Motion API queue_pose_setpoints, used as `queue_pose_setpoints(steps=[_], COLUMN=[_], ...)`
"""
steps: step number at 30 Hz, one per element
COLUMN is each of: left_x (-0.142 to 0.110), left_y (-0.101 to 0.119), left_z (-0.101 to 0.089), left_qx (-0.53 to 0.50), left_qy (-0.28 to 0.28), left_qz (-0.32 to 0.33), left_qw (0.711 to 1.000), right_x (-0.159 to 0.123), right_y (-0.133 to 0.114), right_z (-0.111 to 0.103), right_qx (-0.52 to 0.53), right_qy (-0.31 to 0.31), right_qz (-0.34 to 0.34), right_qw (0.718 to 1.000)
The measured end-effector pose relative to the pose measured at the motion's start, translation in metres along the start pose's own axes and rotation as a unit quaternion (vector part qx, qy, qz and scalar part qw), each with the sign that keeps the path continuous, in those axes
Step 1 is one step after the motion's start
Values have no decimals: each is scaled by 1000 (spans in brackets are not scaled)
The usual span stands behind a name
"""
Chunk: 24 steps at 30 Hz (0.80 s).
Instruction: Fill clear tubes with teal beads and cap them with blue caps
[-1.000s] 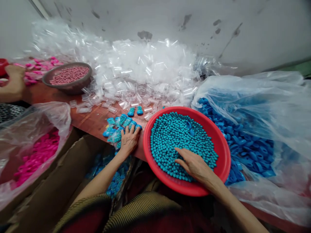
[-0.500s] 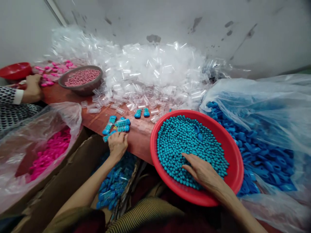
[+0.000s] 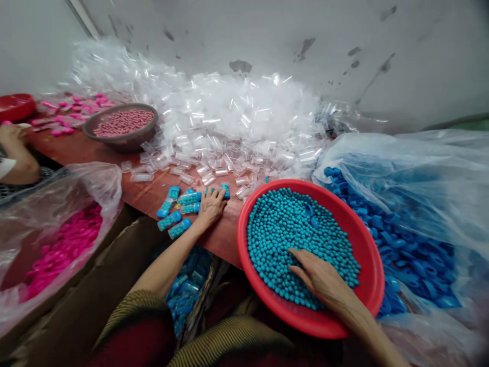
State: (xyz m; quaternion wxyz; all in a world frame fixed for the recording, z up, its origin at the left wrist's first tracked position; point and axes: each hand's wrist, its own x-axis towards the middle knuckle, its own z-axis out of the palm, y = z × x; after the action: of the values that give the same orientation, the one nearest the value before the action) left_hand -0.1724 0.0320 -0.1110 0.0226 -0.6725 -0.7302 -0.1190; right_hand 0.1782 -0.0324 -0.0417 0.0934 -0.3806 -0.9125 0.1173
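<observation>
We have our left hand (image 3: 211,207) palm down over the far-right pair of small clear plastic tubes filled with turquoise beads (image 3: 225,191), fingers extended; we cannot tell whether it grips them. The visible one points away from us. Left of the hand, on the reddish-brown table (image 3: 225,232), two similar tubes lie nearly crosswise; the nearest two slant from near left to far right. Loose empty clear tubes (image 3: 244,122) heap up just behind, blocking the far side. Our right hand (image 3: 319,275), thumb and fingers parted, rests among turquoise beads (image 3: 282,229) in the round red plastic basin (image 3: 372,265).
</observation>
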Motion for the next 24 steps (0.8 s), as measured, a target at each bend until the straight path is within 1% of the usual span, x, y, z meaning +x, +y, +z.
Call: queue_pose_setpoints(steps=[3,5,6,8,9,10,11,13,15,16,17,18,20,22,24], left_x=[-36,-47,-47,-38,-30,-22,-14,-1,6,7,7,5,1,-7,-19], left_y=[-5,-14,-21,-39,-49,-59,-69,-84,-92,-94,-95,-95,-95,-95,-96], left_z=[-12,-21,-26,-33,-36,-38,-40,-44,-46,-46,-47,-47,-47,-47,-48], left_qx=[13,20,22,25,23,19,13,-2,-4,-1,4,7,11,2,-8], left_qy=[12,27,41,72,83,79,59,-19,-95,-116,-133,-146,-164,-175,-178], left_qz=[-35,-66,-85,-129,-154,-172,-184,-189,-175,-168,-156,-143,-123,-116,-119], left_qw=[999,997,995,989,984,982,981,982,980,979,979,979,979,978,977], right_x=[0,-1,-1,1,5,12,21,51,93,118,143,168,209,236,251], right_y=[-1,0,0,-2,-6,-11,-19,-43,-73,-87,-100,-110,-122,-123,-121], right_z=[2,3,3,-4,-10,-18,-28,-47,-56,-55,-48,-38,-6,32,66], right_qx=[-13,-25,-36,-66,-81,-93,-101,-96,-80,-74,-71,-75,-88,-84,-62], right_qy=[-5,1,7,22,27,27,24,2,-33,-47,-65,-81,-118,-160,-187], right_qz=[-23,-36,-41,-44,-44,-45,-48,-76,-134,-169,-194,-196,-169,-164,-185], right_qw=[1000,999,998,997,995,994,993,992,987,982,976,974,975,970,963])
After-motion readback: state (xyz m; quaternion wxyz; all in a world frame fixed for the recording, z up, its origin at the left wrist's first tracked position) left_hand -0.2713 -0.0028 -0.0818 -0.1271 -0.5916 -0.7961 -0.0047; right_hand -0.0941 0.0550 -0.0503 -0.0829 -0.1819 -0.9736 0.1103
